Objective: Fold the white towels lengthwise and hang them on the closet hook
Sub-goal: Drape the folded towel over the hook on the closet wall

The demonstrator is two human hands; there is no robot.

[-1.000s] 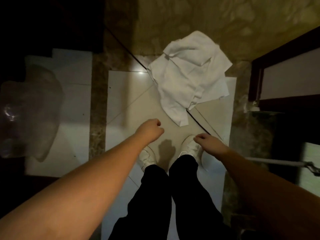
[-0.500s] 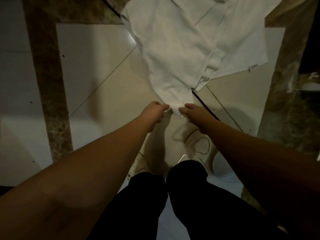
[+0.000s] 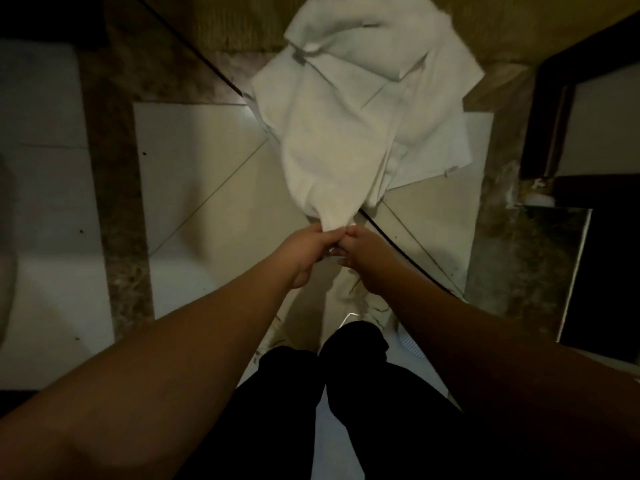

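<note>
A heap of white towels (image 3: 360,109) lies crumpled on the tiled floor ahead of my feet. The top towel's near corner (image 3: 334,206) is drawn up into a point towards me. My left hand (image 3: 304,251) and my right hand (image 3: 363,252) meet side by side at that corner, both pinching it. Another towel (image 3: 436,157) lies flat under the heap at the right. No closet hook is in view.
The floor has pale tiles (image 3: 194,161) with brown marble borders (image 3: 114,202). A dark wooden door frame (image 3: 547,109) stands at the right, with a glass panel edge (image 3: 575,275) below it. My legs in black trousers (image 3: 329,393) and white shoes are beneath my arms.
Both hands went down to the towel's near corner, closed on it and pulled it up and towards me. The view has drawn back, with the towel stretched into a point.
</note>
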